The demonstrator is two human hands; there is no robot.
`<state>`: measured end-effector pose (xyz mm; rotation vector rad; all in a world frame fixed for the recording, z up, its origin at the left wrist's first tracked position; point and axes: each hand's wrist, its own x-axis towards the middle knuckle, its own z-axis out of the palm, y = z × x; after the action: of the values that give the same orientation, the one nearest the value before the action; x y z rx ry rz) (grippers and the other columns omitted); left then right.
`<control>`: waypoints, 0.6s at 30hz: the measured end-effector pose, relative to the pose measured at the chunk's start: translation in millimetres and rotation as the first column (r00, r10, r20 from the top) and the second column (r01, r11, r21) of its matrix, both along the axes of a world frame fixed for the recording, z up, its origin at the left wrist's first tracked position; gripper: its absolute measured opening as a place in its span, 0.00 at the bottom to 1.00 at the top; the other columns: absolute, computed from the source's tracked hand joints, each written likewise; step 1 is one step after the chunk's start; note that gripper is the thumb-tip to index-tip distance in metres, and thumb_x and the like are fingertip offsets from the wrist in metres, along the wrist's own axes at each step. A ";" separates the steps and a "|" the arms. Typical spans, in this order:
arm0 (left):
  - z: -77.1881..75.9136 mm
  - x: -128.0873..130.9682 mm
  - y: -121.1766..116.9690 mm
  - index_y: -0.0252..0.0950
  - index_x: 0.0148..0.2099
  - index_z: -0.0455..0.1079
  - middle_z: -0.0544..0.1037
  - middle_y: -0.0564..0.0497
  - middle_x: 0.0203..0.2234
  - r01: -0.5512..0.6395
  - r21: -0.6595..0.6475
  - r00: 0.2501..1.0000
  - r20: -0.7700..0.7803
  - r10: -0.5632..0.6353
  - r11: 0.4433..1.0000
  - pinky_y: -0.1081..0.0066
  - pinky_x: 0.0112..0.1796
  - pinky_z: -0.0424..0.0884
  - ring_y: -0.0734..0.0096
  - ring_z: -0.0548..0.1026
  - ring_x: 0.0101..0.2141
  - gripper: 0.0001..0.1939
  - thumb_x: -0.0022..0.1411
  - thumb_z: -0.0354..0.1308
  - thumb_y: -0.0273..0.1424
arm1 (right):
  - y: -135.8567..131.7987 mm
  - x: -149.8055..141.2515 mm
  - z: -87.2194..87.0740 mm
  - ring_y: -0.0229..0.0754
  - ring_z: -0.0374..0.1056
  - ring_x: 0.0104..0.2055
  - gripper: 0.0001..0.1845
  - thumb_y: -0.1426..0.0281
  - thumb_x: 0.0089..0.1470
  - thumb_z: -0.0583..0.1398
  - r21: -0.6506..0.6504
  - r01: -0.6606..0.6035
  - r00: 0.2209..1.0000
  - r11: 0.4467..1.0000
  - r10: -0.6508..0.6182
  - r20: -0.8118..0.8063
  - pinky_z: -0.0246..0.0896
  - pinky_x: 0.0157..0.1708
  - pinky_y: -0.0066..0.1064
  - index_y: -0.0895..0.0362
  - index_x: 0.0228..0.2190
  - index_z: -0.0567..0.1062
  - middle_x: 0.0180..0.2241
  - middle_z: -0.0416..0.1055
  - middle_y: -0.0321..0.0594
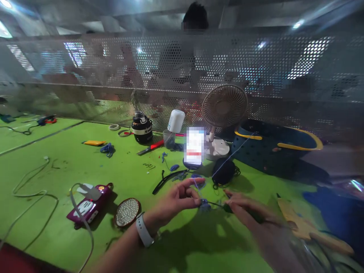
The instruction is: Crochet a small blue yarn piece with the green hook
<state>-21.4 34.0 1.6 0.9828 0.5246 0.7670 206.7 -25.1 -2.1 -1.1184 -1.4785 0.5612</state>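
Observation:
My left hand [176, 199], with a white watch band at the wrist, pinches a small blue crochet piece [205, 206] between thumb and fingers. Its index finger is stretched forward with a strand of blue yarn [233, 152] running by it. My right hand [253, 218] is closed around the dark handle of a crochet hook [216, 204], whose shaft reaches to the crochet piece; the tip is hidden there. Just beyond the hands lies a dark ball of yarn [223, 171]. A lit phone [194, 146], its screen blurred out, stands propped upright behind them.
A desk fan [224, 106] and a blue basket [264, 151] with yellow handles stand at the back right. Further left are a black jar [142, 131], a red cutter [152, 147] and a purple power strip [91, 204] with a cable. A perforated screen [113, 72] borders the green table.

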 end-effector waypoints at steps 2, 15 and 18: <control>-0.1 2.1 -2.2 0.33 0.59 0.67 0.76 0.54 0.27 -0.001 0.015 1.000 -0.011 0.001 1.000 0.71 0.38 0.67 0.78 0.72 0.29 0.31 0.53 0.70 0.25 | 3.2 -1.2 -11.7 0.50 0.80 0.35 0.07 0.62 0.49 0.69 -0.208 -0.049 0.974 0.977 0.001 -0.226 0.78 0.33 0.36 0.52 0.28 0.83 0.31 0.83 0.42; 0.7 11.1 -15.6 0.37 0.56 0.70 0.76 0.50 0.36 -0.089 0.147 0.990 -0.099 0.104 0.985 0.66 0.40 0.71 0.69 0.75 0.38 0.27 0.55 0.69 0.34 | -1.3 -23.3 -11.5 0.42 0.76 0.42 0.08 0.66 0.58 0.64 0.148 -0.153 0.988 0.977 0.147 0.050 0.67 0.52 0.40 0.42 0.40 0.80 0.38 0.81 0.33; 1.0 14.5 -14.4 0.35 0.53 0.72 0.77 0.54 0.27 -0.142 0.099 0.986 -0.072 0.149 0.985 0.69 0.36 0.71 0.73 0.76 0.31 0.28 0.49 0.73 0.32 | -4.3 -23.8 -15.8 0.43 0.74 0.47 0.08 0.67 0.58 0.63 0.116 -0.120 0.992 0.986 0.114 0.053 0.69 0.50 0.37 0.42 0.39 0.80 0.42 0.80 0.34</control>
<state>-6.9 19.6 2.5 1.0739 0.6394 0.8923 182.9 -29.4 -17.9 -0.9620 -1.6044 0.5234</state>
